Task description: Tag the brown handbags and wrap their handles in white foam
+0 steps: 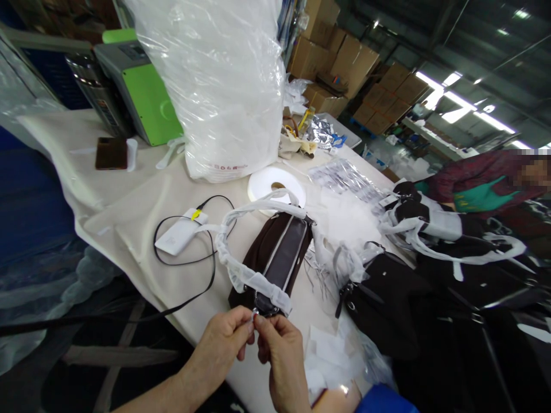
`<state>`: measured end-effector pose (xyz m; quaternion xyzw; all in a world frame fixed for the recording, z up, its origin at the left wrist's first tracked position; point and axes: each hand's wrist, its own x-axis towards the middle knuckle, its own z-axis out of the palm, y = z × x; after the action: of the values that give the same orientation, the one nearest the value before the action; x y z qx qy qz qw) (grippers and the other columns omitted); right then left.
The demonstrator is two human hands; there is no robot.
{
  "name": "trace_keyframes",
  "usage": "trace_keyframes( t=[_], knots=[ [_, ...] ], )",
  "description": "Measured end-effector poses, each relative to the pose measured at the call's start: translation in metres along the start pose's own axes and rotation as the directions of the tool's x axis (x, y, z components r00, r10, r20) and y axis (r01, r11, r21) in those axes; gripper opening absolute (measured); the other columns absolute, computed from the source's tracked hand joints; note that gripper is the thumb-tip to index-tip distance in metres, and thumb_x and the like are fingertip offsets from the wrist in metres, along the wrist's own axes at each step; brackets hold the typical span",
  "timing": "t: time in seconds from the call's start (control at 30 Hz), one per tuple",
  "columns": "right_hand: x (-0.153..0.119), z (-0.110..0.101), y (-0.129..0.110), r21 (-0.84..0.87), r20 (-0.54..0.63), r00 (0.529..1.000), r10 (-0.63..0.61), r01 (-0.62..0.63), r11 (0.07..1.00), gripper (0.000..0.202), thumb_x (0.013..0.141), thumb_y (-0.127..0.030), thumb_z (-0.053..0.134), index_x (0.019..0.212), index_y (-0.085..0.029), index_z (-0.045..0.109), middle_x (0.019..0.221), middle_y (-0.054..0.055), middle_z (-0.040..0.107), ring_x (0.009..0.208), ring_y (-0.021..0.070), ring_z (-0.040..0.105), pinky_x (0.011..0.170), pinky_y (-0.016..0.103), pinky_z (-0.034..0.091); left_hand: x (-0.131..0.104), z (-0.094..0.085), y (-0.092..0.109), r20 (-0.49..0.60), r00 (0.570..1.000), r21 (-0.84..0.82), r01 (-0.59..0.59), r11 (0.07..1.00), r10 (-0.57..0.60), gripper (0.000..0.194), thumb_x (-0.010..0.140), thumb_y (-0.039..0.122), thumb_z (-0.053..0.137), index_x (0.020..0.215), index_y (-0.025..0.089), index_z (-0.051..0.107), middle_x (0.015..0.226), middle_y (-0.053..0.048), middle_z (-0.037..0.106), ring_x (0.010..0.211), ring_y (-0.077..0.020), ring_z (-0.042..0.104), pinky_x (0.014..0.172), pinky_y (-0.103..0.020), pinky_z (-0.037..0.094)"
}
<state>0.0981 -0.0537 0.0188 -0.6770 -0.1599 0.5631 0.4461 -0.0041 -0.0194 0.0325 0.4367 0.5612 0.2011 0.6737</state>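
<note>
A dark brown handbag (270, 246) with a zipped grey panel lies on the table in front of me. Its handle (228, 252) is wrapped in white tissue-like material and arches off to the left. At the bag's near end, my left hand (230, 338) and my right hand (279, 347) meet fingertip to fingertip. Both are pinched closed around a small shiny piece by the metal hardware; the fingers cover most of it, so its kind does not show.
A white roll (275, 182) lies behind the bag. To the left are a white power bank (178, 234) with a black cable, a phone (111, 154) and a thermos (99, 94). Several dark bags (387, 298) pile up at right, where a person (477, 183) is. A large plastic-wrapped bundle (224, 86) stands behind.
</note>
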Motion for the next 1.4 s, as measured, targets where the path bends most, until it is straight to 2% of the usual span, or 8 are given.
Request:
trace_keyframes(
  t=[0.5,0.63,0.73,0.8,0.9,0.97,1.03,1.4],
  knots=[
    [0.000,0.016,0.007,0.150,-0.085,0.996,0.032,-0.019,0.989,0.027,0.056,-0.032,0.070,0.049,-0.016,0.048,0.039,-0.006,0.045,0.035,0.0041,0.030,0.036,0.020,0.019,-0.004,0.000,-0.027,-0.158,0.967,0.283,-0.148,0.948,0.198,0.023,0.078,0.036,0.037,0.084,0.018,0.051,0.050,0.004,0.053,0.045,-0.0142,0.051,0.047,-0.024,0.040],
    [0.001,0.018,0.006,0.184,-0.077,0.996,0.050,-0.035,0.982,0.030,0.055,-0.032,0.071,0.048,-0.018,0.045,0.036,-0.009,0.036,0.034,0.0033,0.026,0.036,0.020,0.017,-0.002,0.001,-0.043,-0.218,0.833,0.432,-0.384,0.816,0.508,0.027,0.083,0.027,0.035,0.107,0.015,0.040,0.059,0.002,0.061,0.052,-0.0155,0.060,0.051,-0.023,0.047],
    [0.001,0.018,0.007,0.181,-0.071,0.996,0.049,-0.035,0.983,0.030,0.055,-0.032,0.070,0.048,-0.017,0.045,0.036,-0.010,0.036,0.034,0.0033,0.026,0.037,0.020,0.017,0.001,0.001,-0.054,-0.178,0.677,0.596,-0.504,0.626,0.714,0.023,0.086,0.023,0.035,0.103,0.016,0.047,0.073,-0.005,0.067,0.066,-0.0170,0.065,0.059,-0.024,0.050],
    [0.001,0.017,0.008,0.177,-0.069,0.997,0.040,-0.027,0.984,0.028,0.056,-0.031,0.069,0.049,-0.017,0.045,0.036,-0.009,0.036,0.035,0.0034,0.026,0.037,0.020,0.017,0.002,0.000,-0.055,-0.166,0.632,0.640,-0.515,0.570,0.757,0.022,0.086,0.024,0.035,0.098,0.017,0.053,0.074,-0.006,0.067,0.068,-0.0181,0.065,0.061,-0.026,0.051],
    [0.001,0.014,0.007,0.185,-0.013,1.000,0.014,-0.012,0.983,0.025,0.059,-0.030,0.067,0.050,-0.016,0.048,0.039,-0.008,0.040,0.036,0.0040,0.029,0.038,0.020,0.019,-0.001,-0.002,-0.045,-0.171,0.772,0.537,-0.449,0.714,0.613,0.024,0.084,0.027,0.036,0.090,0.017,0.057,0.059,-0.001,0.062,0.055,-0.0161,0.061,0.053,-0.024,0.047],
    [0.001,0.009,0.005,0.197,0.060,0.998,0.006,-0.018,0.980,0.021,0.059,-0.029,0.066,0.053,-0.014,0.052,0.043,-0.005,0.046,0.039,0.0045,0.032,0.040,0.019,0.021,-0.002,-0.003,-0.035,-0.183,0.903,0.408,-0.289,0.866,0.388,0.024,0.081,0.030,0.040,0.086,0.017,0.059,0.048,0.003,0.054,0.045,-0.0141,0.054,0.047,-0.022,0.041],
    [0.001,0.004,0.003,0.189,0.109,0.994,0.004,-0.024,0.982,0.017,0.060,-0.027,0.063,0.055,-0.013,0.055,0.047,-0.003,0.051,0.041,0.0051,0.035,0.041,0.019,0.023,-0.001,-0.004,-0.026,-0.175,0.967,0.263,-0.136,0.955,0.186,0.022,0.076,0.032,0.044,0.080,0.017,0.059,0.042,0.005,0.049,0.041,-0.0128,0.048,0.044,-0.022,0.036],
    [-0.001,-0.007,0.009,-0.256,0.064,0.983,-0.174,0.184,0.949,0.017,0.069,-0.030,0.052,0.066,-0.015,0.059,0.056,0.000,0.057,0.053,0.0128,0.046,0.051,0.024,0.036,0.006,-0.006,-0.002,-0.014,0.972,-0.430,0.206,0.879,-0.234,0.006,0.054,0.016,0.058,0.053,0.012,0.053,0.041,-0.002,0.055,0.032,-0.0067,0.039,0.039,-0.020,0.028]
  ],
)
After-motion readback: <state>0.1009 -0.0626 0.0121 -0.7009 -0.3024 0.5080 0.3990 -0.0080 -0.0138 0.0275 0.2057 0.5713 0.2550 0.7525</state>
